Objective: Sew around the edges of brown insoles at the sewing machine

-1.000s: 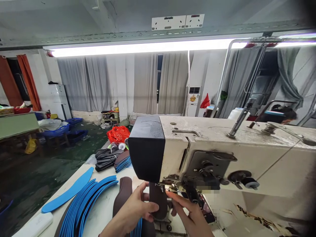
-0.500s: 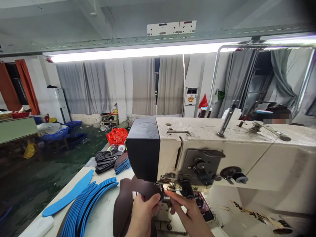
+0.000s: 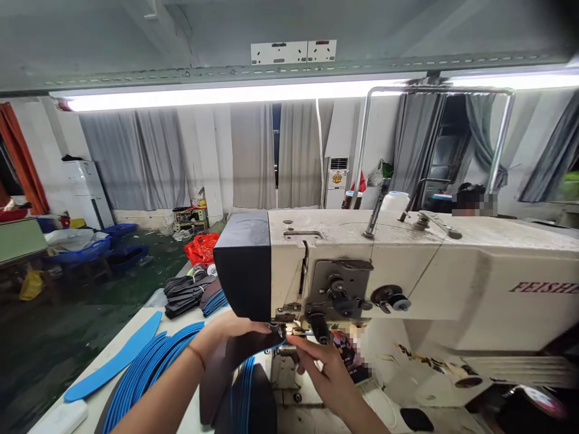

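A dark brown piece with a blue edge (image 3: 253, 345) lies under the needle area of a white sewing machine (image 3: 335, 229). My left hand (image 3: 228, 328) rests along the top of this piece, its fingers reaching to the presser foot and partly hidden. My right hand (image 3: 319, 364) is at the right of the foot, its index finger stretched to the piece's edge and its other fingers curled. Below my left hand, more dark pieces with blue edges (image 3: 246, 392) lie on the table (image 3: 181, 367).
A fan of blue-edged pieces (image 3: 145, 374) and a single blue piece (image 3: 117, 355) lie at the left. Black bundles (image 3: 185, 292) and a red bag (image 3: 201, 248) sit behind. A phone (image 3: 350, 355) lies beneath the machine arm. A person's head (image 3: 470, 198) shows beyond.
The view has turned right. My left hand has gone from gripping the piece's near side to lying along its top, and the piece has swung round. Stacked blue-edged pieces now show below.
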`<state>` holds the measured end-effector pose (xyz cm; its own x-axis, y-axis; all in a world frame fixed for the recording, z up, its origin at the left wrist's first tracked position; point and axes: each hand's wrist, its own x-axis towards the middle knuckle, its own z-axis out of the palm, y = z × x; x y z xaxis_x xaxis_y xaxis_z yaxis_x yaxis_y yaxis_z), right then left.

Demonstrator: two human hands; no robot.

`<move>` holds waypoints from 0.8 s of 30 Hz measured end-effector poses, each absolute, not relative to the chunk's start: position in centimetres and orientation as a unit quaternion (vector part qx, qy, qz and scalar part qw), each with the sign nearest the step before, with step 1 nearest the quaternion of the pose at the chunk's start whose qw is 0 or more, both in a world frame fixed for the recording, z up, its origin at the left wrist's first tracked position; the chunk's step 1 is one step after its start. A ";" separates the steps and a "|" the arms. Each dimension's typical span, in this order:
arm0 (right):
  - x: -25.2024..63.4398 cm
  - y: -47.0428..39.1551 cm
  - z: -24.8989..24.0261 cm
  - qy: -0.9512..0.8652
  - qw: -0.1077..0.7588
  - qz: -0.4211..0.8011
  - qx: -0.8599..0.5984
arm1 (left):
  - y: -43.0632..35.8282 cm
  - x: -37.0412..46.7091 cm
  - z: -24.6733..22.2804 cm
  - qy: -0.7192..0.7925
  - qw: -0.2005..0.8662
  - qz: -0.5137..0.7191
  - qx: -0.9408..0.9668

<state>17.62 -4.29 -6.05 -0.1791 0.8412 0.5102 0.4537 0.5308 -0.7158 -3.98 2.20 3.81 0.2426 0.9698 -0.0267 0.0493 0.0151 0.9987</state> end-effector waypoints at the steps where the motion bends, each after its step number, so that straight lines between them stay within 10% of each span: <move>1: 17.6 -4.3 -6.0 -0.739 0.467 0.208 -0.437 | 2.9 -4.1 4.2 0.443 0.578 0.375 0.573; 24: 17.9 -4.0 -6.4 -0.731 0.444 0.190 -0.482 | -6.5 -2.7 -2.7 0.368 0.689 0.459 0.423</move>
